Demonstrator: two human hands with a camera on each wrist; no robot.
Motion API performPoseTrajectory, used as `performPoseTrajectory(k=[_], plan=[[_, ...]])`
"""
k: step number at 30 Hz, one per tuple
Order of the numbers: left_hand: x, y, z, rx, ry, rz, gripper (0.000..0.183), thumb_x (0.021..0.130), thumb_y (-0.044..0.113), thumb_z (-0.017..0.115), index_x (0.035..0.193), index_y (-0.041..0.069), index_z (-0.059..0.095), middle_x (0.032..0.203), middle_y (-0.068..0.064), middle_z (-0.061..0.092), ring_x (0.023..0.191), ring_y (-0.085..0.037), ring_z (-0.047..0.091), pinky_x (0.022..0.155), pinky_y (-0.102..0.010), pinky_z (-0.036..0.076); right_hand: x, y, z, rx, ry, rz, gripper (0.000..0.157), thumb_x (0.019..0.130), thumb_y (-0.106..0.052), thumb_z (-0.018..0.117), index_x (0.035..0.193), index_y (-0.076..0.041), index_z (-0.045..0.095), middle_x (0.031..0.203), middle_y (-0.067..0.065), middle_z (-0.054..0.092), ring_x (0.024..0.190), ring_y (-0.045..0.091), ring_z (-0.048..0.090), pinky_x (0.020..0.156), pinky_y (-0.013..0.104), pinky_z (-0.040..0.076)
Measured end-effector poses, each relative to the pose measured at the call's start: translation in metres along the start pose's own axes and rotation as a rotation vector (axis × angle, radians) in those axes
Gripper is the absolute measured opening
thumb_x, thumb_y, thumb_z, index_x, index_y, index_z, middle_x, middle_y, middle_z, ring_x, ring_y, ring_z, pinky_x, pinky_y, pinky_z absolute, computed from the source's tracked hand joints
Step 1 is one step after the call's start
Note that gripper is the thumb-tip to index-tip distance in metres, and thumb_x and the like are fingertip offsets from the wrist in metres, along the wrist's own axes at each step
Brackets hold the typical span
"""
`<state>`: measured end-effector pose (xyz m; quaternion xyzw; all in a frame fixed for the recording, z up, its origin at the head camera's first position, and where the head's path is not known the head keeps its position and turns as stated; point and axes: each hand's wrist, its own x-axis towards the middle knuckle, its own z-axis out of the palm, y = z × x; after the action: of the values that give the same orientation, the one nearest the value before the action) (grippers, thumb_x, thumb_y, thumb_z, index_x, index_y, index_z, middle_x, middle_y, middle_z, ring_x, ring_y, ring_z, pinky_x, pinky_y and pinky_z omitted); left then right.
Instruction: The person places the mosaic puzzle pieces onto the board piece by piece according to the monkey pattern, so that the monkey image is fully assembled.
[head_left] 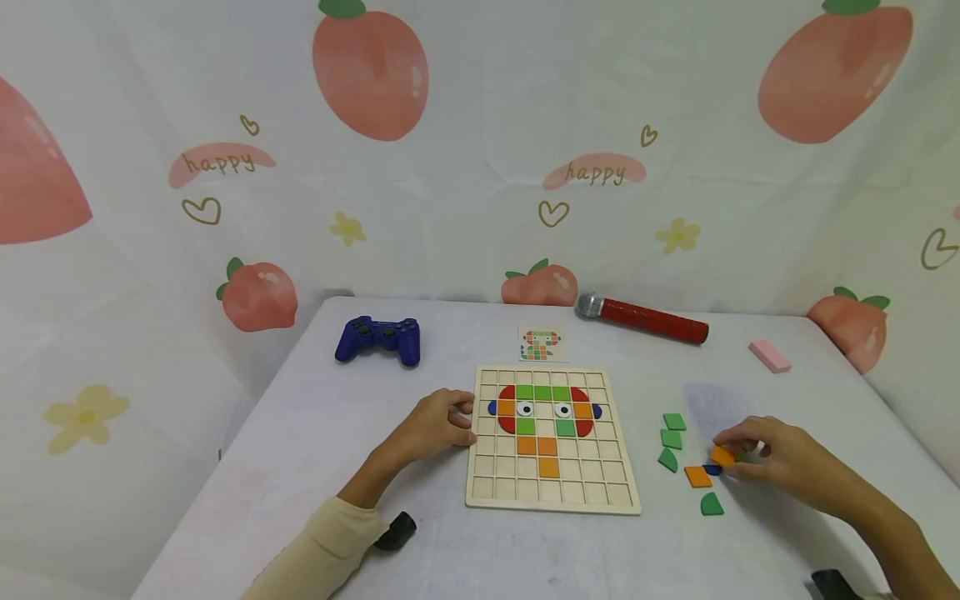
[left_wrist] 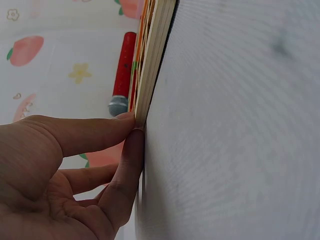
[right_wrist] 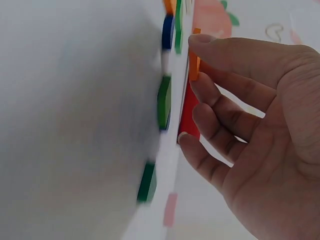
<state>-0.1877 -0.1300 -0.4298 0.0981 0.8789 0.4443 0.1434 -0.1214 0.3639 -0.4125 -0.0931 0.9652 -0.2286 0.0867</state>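
A light wooden grid board (head_left: 502,493) lies mid-table, with red, green, orange, blue and eye-patterned tiles forming a face and part of a body. At its left edge, my left hand (head_left: 435,423) holds the rim between thumb and index finger; the left wrist view shows both fingertips at the board's side (left_wrist: 150,65). My right hand (head_left: 783,458) pinches an orange tile (right_wrist: 195,55) between thumb and fingertips, above the table. Below it are a blue piece (head_left: 712,470) and another orange tile (head_left: 697,477). Several green pieces (head_left: 672,439) lie between the board and this hand.
Behind the board sits a small pattern card (head_left: 543,343). A red microphone (head_left: 652,321) lies at the back, a blue game controller (head_left: 378,337) at the back left, and a pink block (head_left: 769,356) at the back right. A fruit-print curtain (head_left: 465,208) hangs behind the table.
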Motion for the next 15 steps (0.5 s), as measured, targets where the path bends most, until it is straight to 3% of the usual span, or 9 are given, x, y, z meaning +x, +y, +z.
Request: performPoseTrajectory(k=[15], plan=[[-0.003,0.004,-0.001,-0.01,0.005,0.01,0.065,0.084,-0.001,0.086,0.143,-0.005,0.061,0.121,-0.007,0.066,0.104,-0.018,0.068,0.091,-0.034,0.061,0.034,-0.075,0.031,0.076,-0.042,-0.234,0.028,0.087,-0.029,0.085,0.112,-0.02,0.078,0.097,-0.014,0.064,0.093,0.006,0.054,0.077,0.026,0.051]])
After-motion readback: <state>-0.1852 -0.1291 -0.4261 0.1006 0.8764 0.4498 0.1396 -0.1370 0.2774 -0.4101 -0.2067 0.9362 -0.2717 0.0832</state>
